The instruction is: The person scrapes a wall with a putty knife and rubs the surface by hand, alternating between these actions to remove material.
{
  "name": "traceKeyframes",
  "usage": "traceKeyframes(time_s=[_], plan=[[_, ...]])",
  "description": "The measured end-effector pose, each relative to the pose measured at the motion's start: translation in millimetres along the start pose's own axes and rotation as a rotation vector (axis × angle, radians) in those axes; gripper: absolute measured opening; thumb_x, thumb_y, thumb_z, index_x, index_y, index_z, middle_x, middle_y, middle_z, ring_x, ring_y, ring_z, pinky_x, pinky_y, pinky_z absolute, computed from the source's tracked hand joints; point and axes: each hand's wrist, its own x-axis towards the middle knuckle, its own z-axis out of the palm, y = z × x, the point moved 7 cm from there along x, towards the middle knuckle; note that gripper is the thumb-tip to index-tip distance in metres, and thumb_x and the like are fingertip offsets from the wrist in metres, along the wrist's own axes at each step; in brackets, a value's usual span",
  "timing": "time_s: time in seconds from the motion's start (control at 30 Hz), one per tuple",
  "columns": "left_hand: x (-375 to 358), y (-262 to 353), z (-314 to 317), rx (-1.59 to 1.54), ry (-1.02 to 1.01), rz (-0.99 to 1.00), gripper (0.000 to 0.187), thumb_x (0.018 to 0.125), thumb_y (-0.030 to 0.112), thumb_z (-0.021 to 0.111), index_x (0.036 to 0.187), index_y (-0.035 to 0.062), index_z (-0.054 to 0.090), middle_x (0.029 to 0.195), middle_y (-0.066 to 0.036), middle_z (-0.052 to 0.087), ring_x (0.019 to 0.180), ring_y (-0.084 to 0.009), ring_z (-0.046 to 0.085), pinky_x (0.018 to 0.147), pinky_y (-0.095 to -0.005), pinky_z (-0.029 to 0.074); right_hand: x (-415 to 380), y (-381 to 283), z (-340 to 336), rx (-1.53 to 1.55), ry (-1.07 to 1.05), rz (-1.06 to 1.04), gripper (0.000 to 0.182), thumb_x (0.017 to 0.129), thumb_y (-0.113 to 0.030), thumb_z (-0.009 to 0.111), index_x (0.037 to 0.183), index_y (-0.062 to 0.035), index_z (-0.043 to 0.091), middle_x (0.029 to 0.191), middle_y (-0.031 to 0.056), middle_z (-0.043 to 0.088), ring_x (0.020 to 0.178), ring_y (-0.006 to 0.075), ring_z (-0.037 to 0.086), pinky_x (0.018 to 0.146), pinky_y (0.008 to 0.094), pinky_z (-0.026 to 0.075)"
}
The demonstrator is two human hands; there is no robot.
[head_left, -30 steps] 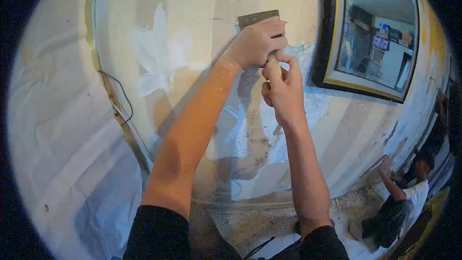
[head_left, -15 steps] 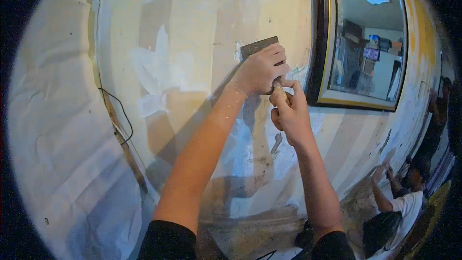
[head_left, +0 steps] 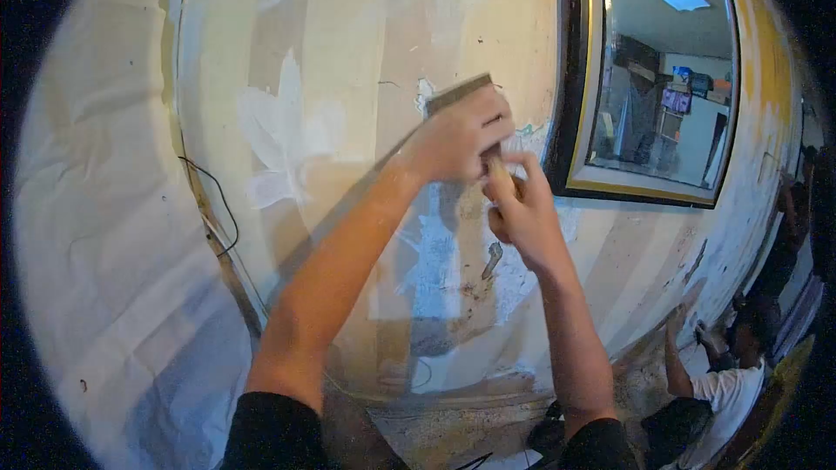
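Note:
A wide-bladed scraper (head_left: 460,94) is against the patchy, striped wall (head_left: 344,61), its straight edge pointing up. My left hand (head_left: 455,135) is closed over the blade, fingers bent across it and slightly blurred. Just below and to the right, my right hand (head_left: 525,213) grips the handle, most of which its fingers hide. Peeled, chipped spots show around the blade, and a rough pale blue-white patch (head_left: 435,261) lies under my hands.
A mirror (head_left: 666,78) in a dark and gold frame hangs close to the right. Wrinkled pale sheeting (head_left: 113,209) covers the left side, with a black cable (head_left: 228,209) beside it. Another person (head_left: 727,383) crouches at the wall, lower right.
Both hands and the scraper have shifted slightly left. The blade has tilted so more of its edge shows. The other person's raised hand has moved lower.

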Motion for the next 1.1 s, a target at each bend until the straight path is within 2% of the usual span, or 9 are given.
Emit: traceKeyframes(time_s=[0.07, 0.3, 0.43, 0.57, 0.67, 0.77, 0.8, 0.9, 1.1], plan=[[-13.1, 20.2, -3.7, -0.137, -0.147, -0.012, 0.072, 0.066, 0.032, 0.075, 0.127, 0.004, 0.049, 0.136, -0.016, 0.046, 0.127, -0.0364, 0.044, 0.109, -0.0472, 0.036, -30.0, 16.8, -26.7, -0.138, -0.049, 0.049, 0.023, 0.096, -0.017, 0.056, 0.115, -0.0084, 0.045, 0.073, 0.0029, 0.055, 0.051, 0.0069, 0.045, 0.042, 0.0239, 0.033], [-80.9, -20.1, -13.6, 0.43, -0.572, 0.018, 0.079, 0.079, 0.047, 0.062, 0.145, 0.0083, 0.037, 0.153, -0.014, 0.03, 0.142, -0.0342, 0.025, 0.116, -0.0534, 0.016, -247.1, 193.0, -135.3, -0.16, 0.0, 0.596, 0.044, 0.095, -0.022, 0.059, 0.13, -0.0039, 0.041, 0.077, 0.0047, 0.057, 0.062, 0.01, 0.053, 0.05, 0.0265, 0.043], [-89.6, -84.4, -88.6, 0.69, 0.014, -0.62, 0.068, 0.088, 0.036, 0.054, 0.147, 0.0098, 0.034, 0.154, -0.021, 0.023, 0.144, -0.0364, 0.017, 0.115, -0.0574, 0.009, -410.4, 345.8, -162.0, -0.105, 0.222, 0.76, 0.044, 0.093, -0.029, 0.062, 0.127, -0.0044, 0.048, 0.082, 0.0062, 0.06, 0.062, 0.0144, 0.053, 0.052, 0.0323, 0.046], [-102.7, -38.5, -3.7, 0.549, -0.227, -0.394, 0.066, 0.087, 0.036, 0.057, 0.144, 0.0075, 0.038, 0.151, -0.022, 0.029, 0.141, -0.0388, 0.022, 0.113, -0.0579, 0.014, -446.5, 363.4, -153.5, -0.627, -0.007, 0.809, 0.04, 0.088, -0.022, 0.065, 0.118, -0.0004, 0.049, 0.084, 0.0177, 0.064, 0.075, 0.0288, 0.063, 0.066, 0.0417, 0.051], [-154.2, 87.8, 116.3, -0.139, -0.397, 0.003, 0.051, 0.081, 0.03, 0.061, 0.125, 0.0065, 0.054, 0.137, -0.017, 0.048, 0.126, -0.0351, 0.044, 0.106, -0.0521, 0.032, -433.6, 360.5, -134.7, -0.695, -0.346, 0.837, 0.041, 0.085, -0.03, 0.065, 0.114, -0.0039, 0.054, 0.098, 0.021, 0.066, 0.092, 0.0411, 0.064, 0.075, 0.0505, 0.05], [-310.9, 272.1, 230.1, -0.93, -1.249, -0.34, 0.045, 0.086, 0.027, 0.058, 0.124, 0.0031, 0.054, 0.126, -0.019, 0.056, 0.113, -0.0349, 0.055, 0.101, -0.0458, 0.04, -445.1, 362.9, -119.2, -0.655, -0.595, 0.856, 0.054, 0.089, -0.045, 0.056, 0.128, -0.0074, 0.05, 0.116, 0.0223, 0.061, 0.109, 0.0414, 0.058, 0.092, 0.05, 0.046], [-360.4, 327.4, 252.4, -1.004, -1.428, -0.411, 0.044, 0.086, 0.027, 0.058, 0.124, 0.0032, 0.054, 0.125, -0.019, 0.057, 0.112, -0.0348, 0.055, 0.1, -0.0459, 0.04, -451.3, 365.3, -114.6, -0.616, -0.649, 0.868, 0.058, 0.09, -0.048, 0.053, 0.132, -0.0082, 0.049, 0.121, 0.0234, 0.059, 0.114, 0.0411, 0.056, 0.097, 0.0494, 0.044], [-494.7, 466.9, 278.2, -0.874, -1.691, -0.579, 0.043, 0.086, 0.027, 0.059, 0.122, 0.0035, 0.055, 0.123, -0.019, 0.058, 0.11, -0.0347, 0.056, 0.099, -0.0462, 0.041, -503.2, 401.8, -116.6, -0.56, -0.812, 1.208, 0.045, 0.089, -0.046, 0.053, 0.115, -0.0089, 0.059, 0.091, 0.013, 0.07, 0.08, 0.0298, 0.067, 0.073, 0.0461, 0.05], [-553.1, 582.8, 258.6, -0.796, -1.762, -0.726, 0.041, 0.085, 0.026, 0.06, 0.119, 0.004, 0.057, 0.119, -0.018, 0.06, 0.107, -0.0344, 0.058, 0.095, -0.0468, 0.043, -491.5, 404.3, -118.1, -0.85, -0.862, 1.036, 0.046, 0.09, -0.037, 0.052, 0.115, 0.0008, 0.056, 0.101, 0.0195, 0.068, 0.09, 0.0349, 0.066, 0.079, 0.0489, 0.05]])
